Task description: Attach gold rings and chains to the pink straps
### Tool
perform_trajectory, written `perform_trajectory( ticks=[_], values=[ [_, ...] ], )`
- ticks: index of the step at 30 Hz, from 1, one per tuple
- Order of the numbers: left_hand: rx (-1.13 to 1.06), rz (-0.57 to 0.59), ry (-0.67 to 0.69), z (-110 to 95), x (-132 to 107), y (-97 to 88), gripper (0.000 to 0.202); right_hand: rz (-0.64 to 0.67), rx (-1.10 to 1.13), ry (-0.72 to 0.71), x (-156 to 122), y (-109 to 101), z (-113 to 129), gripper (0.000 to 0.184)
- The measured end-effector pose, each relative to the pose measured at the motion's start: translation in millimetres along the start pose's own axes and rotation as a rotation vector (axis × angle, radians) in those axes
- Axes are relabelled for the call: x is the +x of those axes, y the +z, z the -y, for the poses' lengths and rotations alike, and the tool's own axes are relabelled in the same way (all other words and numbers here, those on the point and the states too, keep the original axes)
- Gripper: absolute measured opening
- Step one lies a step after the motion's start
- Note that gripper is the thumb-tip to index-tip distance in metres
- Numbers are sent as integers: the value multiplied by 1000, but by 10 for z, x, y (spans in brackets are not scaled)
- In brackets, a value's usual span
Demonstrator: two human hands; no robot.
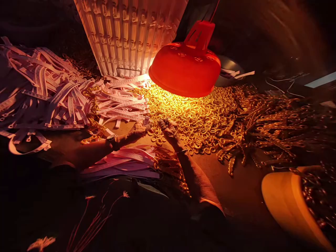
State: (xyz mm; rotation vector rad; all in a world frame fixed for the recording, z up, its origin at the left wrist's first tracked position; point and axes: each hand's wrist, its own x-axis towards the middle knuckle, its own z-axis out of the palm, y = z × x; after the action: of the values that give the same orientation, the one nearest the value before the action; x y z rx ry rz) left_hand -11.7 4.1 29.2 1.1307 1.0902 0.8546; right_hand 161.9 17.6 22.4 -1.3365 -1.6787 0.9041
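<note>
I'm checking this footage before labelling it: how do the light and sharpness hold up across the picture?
Head view, centre: glare below the red lamp washes out the nearest gold rings; head view, left hand and right hand: partly shadowed, finger detail unclear; head view, far right: dim and smeared; head view, bottom left: mostly near black.

Left wristwatch [112,138], thin right-wrist bangle [182,151]

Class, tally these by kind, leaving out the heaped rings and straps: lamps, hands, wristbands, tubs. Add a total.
Red lamp: 1
Left hand and right hand: 2
Left wristband and right wristband: 2
Orange tub: 1
Total: 6
</note>
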Motion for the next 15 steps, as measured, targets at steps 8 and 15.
perform_trajectory(
  ticks=[8, 15],
  values=[
    [-74, 82, -46, 144, 123, 11, 20, -4, 146, 40, -56, 89, -98, 43],
    [-287, 237, -235, 118, 239, -107, 23, -43, 306, 66, 87, 113, -286, 46]
  ],
)
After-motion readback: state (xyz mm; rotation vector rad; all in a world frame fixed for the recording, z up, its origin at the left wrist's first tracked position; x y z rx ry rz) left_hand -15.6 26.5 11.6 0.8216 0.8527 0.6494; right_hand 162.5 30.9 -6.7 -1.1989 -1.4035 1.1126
